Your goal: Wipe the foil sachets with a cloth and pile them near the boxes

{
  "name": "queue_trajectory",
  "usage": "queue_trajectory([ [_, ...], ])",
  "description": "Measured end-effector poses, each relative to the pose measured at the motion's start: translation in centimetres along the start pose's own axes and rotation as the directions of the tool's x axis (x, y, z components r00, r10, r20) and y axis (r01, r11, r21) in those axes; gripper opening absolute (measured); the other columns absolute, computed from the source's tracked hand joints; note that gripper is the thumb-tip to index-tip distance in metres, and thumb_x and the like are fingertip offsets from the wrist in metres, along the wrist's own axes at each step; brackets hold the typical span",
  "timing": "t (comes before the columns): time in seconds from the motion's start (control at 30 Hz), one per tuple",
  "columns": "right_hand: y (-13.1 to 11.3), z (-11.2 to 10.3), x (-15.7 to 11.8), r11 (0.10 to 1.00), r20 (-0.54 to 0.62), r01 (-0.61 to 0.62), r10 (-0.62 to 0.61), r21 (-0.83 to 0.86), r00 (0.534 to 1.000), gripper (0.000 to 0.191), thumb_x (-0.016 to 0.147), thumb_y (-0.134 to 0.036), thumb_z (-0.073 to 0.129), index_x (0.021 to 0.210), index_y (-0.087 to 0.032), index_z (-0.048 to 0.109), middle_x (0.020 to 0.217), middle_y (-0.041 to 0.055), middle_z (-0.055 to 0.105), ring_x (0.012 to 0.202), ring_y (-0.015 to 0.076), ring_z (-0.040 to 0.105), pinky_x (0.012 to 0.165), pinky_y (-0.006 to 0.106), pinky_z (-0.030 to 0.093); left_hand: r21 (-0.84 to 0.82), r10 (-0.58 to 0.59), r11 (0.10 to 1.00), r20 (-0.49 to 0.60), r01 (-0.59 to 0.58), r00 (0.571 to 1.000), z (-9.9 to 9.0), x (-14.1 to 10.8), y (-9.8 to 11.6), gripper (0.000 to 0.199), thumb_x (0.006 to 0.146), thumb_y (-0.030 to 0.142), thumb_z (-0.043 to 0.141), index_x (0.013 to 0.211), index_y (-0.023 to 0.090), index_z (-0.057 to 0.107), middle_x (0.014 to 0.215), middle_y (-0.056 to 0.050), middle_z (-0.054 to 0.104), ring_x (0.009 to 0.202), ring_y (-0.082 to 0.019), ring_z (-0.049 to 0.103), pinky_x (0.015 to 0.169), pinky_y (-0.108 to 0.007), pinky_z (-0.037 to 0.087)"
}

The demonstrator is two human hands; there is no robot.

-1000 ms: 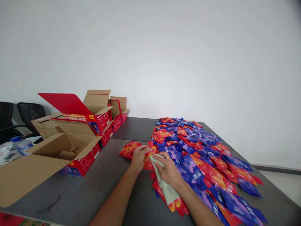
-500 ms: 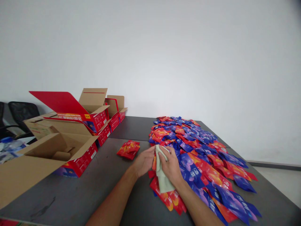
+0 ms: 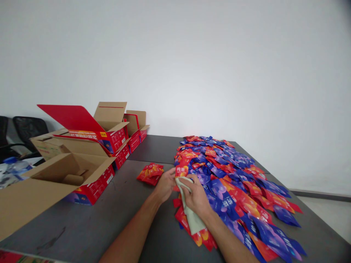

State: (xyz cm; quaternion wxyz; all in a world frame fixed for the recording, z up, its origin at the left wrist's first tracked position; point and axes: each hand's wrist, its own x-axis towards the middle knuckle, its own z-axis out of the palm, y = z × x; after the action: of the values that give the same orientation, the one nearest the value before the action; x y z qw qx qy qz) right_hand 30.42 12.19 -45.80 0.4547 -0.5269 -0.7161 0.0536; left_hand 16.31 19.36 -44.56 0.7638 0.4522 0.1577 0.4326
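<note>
A red-orange packet (image 3: 181, 171) stands upright between my hands, its white lettering facing me. My left hand (image 3: 165, 185) is closed on the packet's left edge. My right hand (image 3: 196, 195) grips a pale green cloth (image 3: 192, 219), pressed against the packet's lower front; the rest of the cloth hangs down over red packets (image 3: 201, 237) near the front of the table. To the right spreads a large heap of red and blue-purple packets (image 3: 225, 197). A small stack of red packets (image 3: 150, 173) lies left of my left hand.
Open red cardboard boxes (image 3: 100, 182) line the left side of the dark table (image 3: 120, 219), flaps spread outward. Behind them are black chairs (image 3: 30, 128) and a blue-capped plastic bottle (image 3: 15, 164). A pale wall (image 3: 192, 65) rises behind the table.
The cloth and my right hand have moved down, uncovering the packet's lettered upper front. My left hand has shifted slightly left and still holds its edge.
</note>
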Motion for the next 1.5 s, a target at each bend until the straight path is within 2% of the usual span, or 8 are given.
queue_trajectory([
  [0.17,0.6,-0.9,0.4,0.998,-0.18,-0.051,0.043,-0.043,0.983,0.034,0.097,-0.025,0.05,0.125,-0.028,0.069,0.12,0.0114,0.057,0.111,0.024,0.059,0.097,0.041,0.053,0.071,-0.057,0.996,0.142,0.047,0.988,0.8,-0.8,-0.2,0.057,0.065,0.004,0.073,0.119,0.018,0.068,0.111,-0.012,0.074,0.096,-0.025,0.071,0.076,-0.028,0.054],
  [0.33,1.0,-1.8,0.8,0.992,-0.312,-0.101,0.073,-0.076,0.947,0.034,0.097,-0.029,0.051,0.126,-0.023,0.068,0.122,0.014,0.055,0.114,0.0259,0.056,0.1,0.045,0.051,0.085,-0.071,0.995,0.158,0.058,0.985,1.0,-0.9,-0.8,0.056,0.067,0.007,0.072,0.121,0.019,0.069,0.109,-0.012,0.074,0.099,-0.027,0.071,0.08,-0.033,0.055],
  [0.73,-1.0,-0.5,0.1,1.0,0.011,-0.006,0.005,0.025,1.0,0.032,0.095,-0.021,0.053,0.119,-0.032,0.071,0.112,0.007,0.06,0.102,0.0197,0.064,0.09,0.032,0.056,0.084,0.137,0.989,-0.15,-0.125,0.979,0.3,0.5,-0.7,0.056,0.062,0.012,0.075,0.117,0.018,0.067,0.113,-0.012,0.074,0.097,-0.025,0.07,0.087,-0.036,0.054],
  [0.9,-0.6,-0.5,0.2,0.998,-0.087,-0.022,0.028,0.064,0.996,0.031,0.097,-0.026,0.053,0.123,-0.03,0.069,0.116,0.0083,0.062,0.109,0.021,0.061,0.096,0.036,0.053,0.104,0.181,0.982,-0.269,-0.158,0.946,-0.6,0.8,-0.4,0.053,0.061,0.01,0.072,0.112,0.019,0.065,0.112,-0.008,0.073,0.093,-0.021,0.07,0.085,-0.034,0.053],
  [1.03,0.4,-0.6,0.4,0.988,-0.213,-0.124,0.141,0.09,0.967,0.035,0.099,-0.036,0.052,0.129,-0.025,0.065,0.119,0.0103,0.067,0.11,0.0235,0.063,0.098,0.041,0.051,0.019,0.14,0.989,-0.386,-0.144,0.912,-1.0,0.7,-0.2,0.064,0.058,0.008,0.074,0.118,0.022,0.055,0.1,-0.004,0.072,0.079,-0.017,0.069,0.075,-0.03,0.054],
  [1.17,1.0,-0.4,0.3,0.98,-0.23,-0.17,0.19,0.104,0.954,0.038,0.099,-0.04,0.053,0.131,-0.023,0.063,0.129,0.0108,0.066,0.117,0.0248,0.062,0.101,0.042,0.05,-0.048,0.117,0.989,-0.344,-0.142,0.932,-0.4,0.3,-0.4,0.059,0.06,0.011,0.078,0.113,0.024,0.053,0.098,-0.002,0.071,0.073,-0.014,0.068,0.068,-0.026,0.053],
  [1.3,0.6,-0.1,0.1,0.993,-0.181,-0.079,0.093,0.086,0.979,0.038,0.1,-0.036,0.051,0.134,-0.025,0.061,0.129,0.0097,0.066,0.118,0.0239,0.062,0.101,0.04,0.05,-0.02,0.092,0.995,-0.252,-0.1,0.963,0.6,0.2,-1.1,0.039,0.063,0.015,0.08,0.098,0.019,0.062,0.097,-0.004,0.073,0.067,-0.012,0.066,0.061,-0.023,0.049],
  [1.5,0.8,-0.1,0.0,1.0,-0.132,-0.024,0.026,0.015,0.991,0.037,0.101,-0.029,0.046,0.135,-0.028,0.061,0.123,0.0104,0.063,0.114,0.0221,0.06,0.099,0.039,0.052,-0.136,0.005,0.99,-0.27,-0.044,0.963,0.6,0.4,-1.5,0.033,0.074,0.028,0.077,0.103,0.013,0.071,0.094,-0.008,0.076,0.074,-0.016,0.068,0.069,-0.025,0.052],
])
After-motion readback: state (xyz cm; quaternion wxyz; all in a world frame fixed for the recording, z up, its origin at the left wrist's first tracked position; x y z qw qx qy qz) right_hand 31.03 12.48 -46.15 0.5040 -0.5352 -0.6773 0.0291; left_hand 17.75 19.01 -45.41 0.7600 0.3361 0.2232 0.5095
